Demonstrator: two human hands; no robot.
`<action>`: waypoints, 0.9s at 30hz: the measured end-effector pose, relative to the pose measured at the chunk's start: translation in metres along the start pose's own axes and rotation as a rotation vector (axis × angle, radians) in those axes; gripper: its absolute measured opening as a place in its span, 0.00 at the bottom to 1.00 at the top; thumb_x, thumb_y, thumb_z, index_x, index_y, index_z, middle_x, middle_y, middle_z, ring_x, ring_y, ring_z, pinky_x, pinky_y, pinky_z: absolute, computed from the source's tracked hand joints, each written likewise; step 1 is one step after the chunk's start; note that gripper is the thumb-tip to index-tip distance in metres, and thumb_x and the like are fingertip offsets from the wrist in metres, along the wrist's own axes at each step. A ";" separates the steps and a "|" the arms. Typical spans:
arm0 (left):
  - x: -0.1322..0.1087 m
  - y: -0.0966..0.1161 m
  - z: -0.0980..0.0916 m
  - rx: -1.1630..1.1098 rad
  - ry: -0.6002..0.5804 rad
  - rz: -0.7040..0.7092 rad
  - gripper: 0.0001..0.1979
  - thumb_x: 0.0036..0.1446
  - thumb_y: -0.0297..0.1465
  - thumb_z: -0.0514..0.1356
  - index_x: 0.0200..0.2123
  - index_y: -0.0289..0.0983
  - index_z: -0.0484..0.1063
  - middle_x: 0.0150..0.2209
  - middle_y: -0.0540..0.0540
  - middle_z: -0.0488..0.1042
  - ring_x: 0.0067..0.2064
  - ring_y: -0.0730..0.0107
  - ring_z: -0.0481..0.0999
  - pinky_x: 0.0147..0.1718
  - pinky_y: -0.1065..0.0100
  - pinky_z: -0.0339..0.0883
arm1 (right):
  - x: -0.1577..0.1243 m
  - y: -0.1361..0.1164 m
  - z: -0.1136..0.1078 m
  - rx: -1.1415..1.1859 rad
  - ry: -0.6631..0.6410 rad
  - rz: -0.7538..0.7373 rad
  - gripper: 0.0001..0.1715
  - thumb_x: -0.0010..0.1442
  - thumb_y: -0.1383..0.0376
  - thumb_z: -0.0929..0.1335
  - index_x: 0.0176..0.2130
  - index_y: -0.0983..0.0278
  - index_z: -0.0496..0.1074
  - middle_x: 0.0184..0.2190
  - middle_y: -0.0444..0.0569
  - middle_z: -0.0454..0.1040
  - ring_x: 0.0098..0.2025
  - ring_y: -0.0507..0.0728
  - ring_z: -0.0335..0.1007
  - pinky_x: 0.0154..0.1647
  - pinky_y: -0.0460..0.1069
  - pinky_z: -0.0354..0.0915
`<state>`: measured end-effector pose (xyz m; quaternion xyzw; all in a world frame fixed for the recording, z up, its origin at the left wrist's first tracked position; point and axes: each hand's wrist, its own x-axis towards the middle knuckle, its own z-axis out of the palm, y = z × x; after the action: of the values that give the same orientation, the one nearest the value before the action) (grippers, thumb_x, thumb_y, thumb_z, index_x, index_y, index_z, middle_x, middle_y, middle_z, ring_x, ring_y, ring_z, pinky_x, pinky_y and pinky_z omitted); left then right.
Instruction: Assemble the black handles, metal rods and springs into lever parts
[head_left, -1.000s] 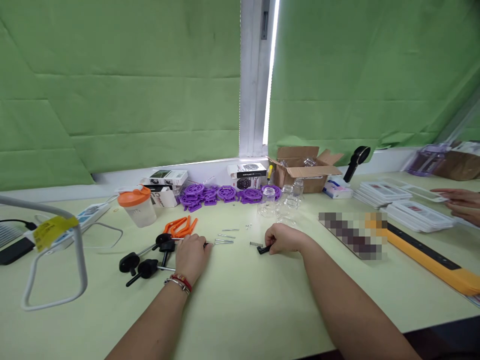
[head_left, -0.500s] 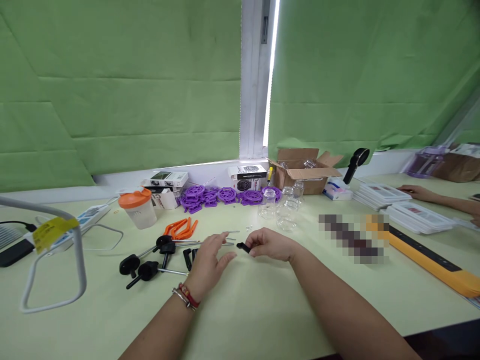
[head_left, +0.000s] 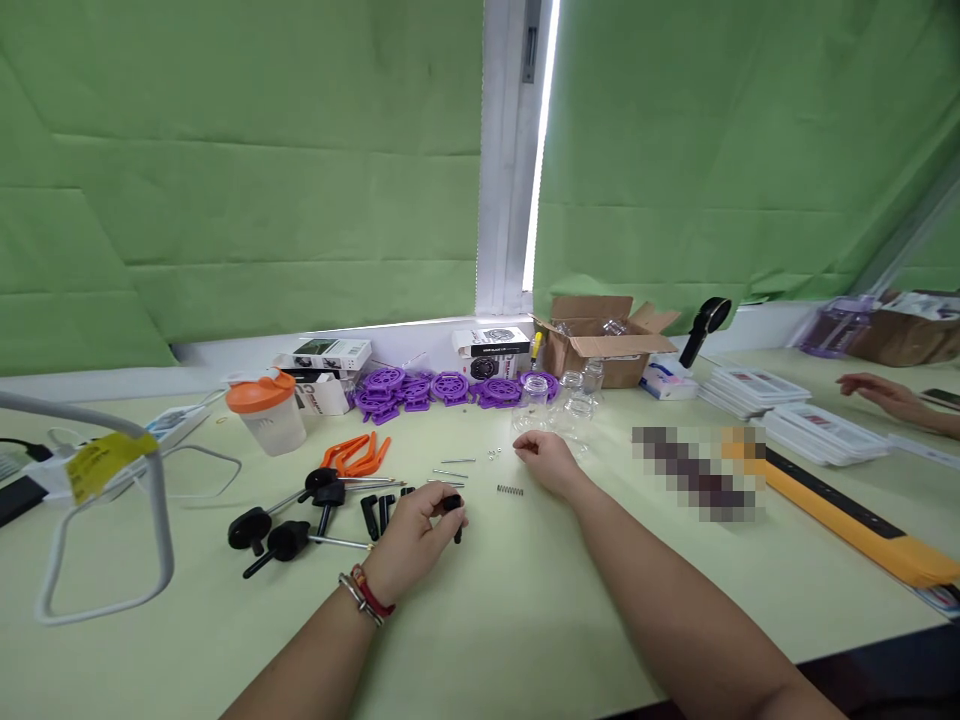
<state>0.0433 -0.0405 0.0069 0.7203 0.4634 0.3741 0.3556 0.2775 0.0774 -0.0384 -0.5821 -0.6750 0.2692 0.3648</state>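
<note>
My left hand (head_left: 420,530) is closed around a small black plastic part (head_left: 452,503), its stem pointing down toward the table. My right hand (head_left: 549,462) hovers or rests just right of several tiny metal nuts (head_left: 493,454), its fingers drawn together; whether anything is between the fingertips cannot be made out. A coil spring (head_left: 510,490) lies on the table between the two hands. Thin metal rods (head_left: 450,473) lie beyond my left hand. Beside that hand are more small black parts (head_left: 370,518) and black-handled assemblies with metal shafts (head_left: 289,541).
Orange handles (head_left: 358,455), purple plastic discs (head_left: 450,388) and glass jars (head_left: 578,405) stand farther back. An orange-lidded cup (head_left: 266,412) is left, a cardboard box (head_left: 600,345) behind. White cases (head_left: 825,433) and another person's hand (head_left: 885,395) are at right.
The black part has passed from my right hand to my left. My right hand has moved away to beside the nuts, and the spring now shows on the table.
</note>
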 end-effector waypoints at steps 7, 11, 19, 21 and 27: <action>0.001 -0.003 0.003 -0.054 -0.094 -0.042 0.07 0.57 0.35 0.52 0.31 0.37 0.64 0.27 0.49 0.73 0.28 0.72 0.70 0.31 0.70 0.63 | 0.003 -0.006 0.017 -0.132 -0.036 -0.073 0.10 0.51 0.63 0.66 0.33 0.61 0.75 0.32 0.47 0.74 0.32 0.53 0.66 0.35 0.47 0.62; 0.002 -0.004 0.004 -0.032 -0.123 -0.070 0.07 0.57 0.35 0.52 0.33 0.37 0.63 0.27 0.49 0.73 0.28 0.71 0.70 0.31 0.69 0.63 | 0.003 -0.010 0.018 -0.205 -0.066 -0.110 0.11 0.52 0.63 0.66 0.35 0.60 0.76 0.34 0.47 0.73 0.34 0.53 0.66 0.37 0.47 0.60; 0.001 -0.005 0.004 0.008 -0.152 -0.052 0.08 0.57 0.36 0.51 0.33 0.37 0.63 0.27 0.48 0.73 0.29 0.70 0.71 0.31 0.69 0.64 | 0.002 -0.017 0.017 -0.295 -0.116 -0.139 0.10 0.54 0.63 0.66 0.34 0.59 0.77 0.35 0.47 0.73 0.35 0.54 0.66 0.37 0.47 0.58; 0.001 -0.005 0.003 0.012 -0.151 -0.047 0.08 0.57 0.36 0.51 0.32 0.38 0.63 0.27 0.48 0.72 0.29 0.70 0.71 0.31 0.69 0.64 | 0.001 -0.018 0.017 -0.305 -0.117 -0.140 0.10 0.54 0.64 0.65 0.34 0.59 0.77 0.35 0.47 0.73 0.35 0.54 0.66 0.37 0.48 0.59; 0.001 -0.006 0.004 0.006 -0.151 -0.046 0.08 0.57 0.36 0.51 0.32 0.37 0.64 0.27 0.48 0.73 0.30 0.70 0.71 0.32 0.69 0.64 | 0.001 -0.018 0.016 -0.315 -0.117 -0.138 0.09 0.54 0.65 0.65 0.32 0.61 0.76 0.35 0.48 0.73 0.36 0.54 0.66 0.37 0.47 0.58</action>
<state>0.0442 -0.0380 0.0003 0.7368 0.4529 0.3088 0.3958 0.2535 0.0762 -0.0333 -0.5677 -0.7672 0.1676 0.2469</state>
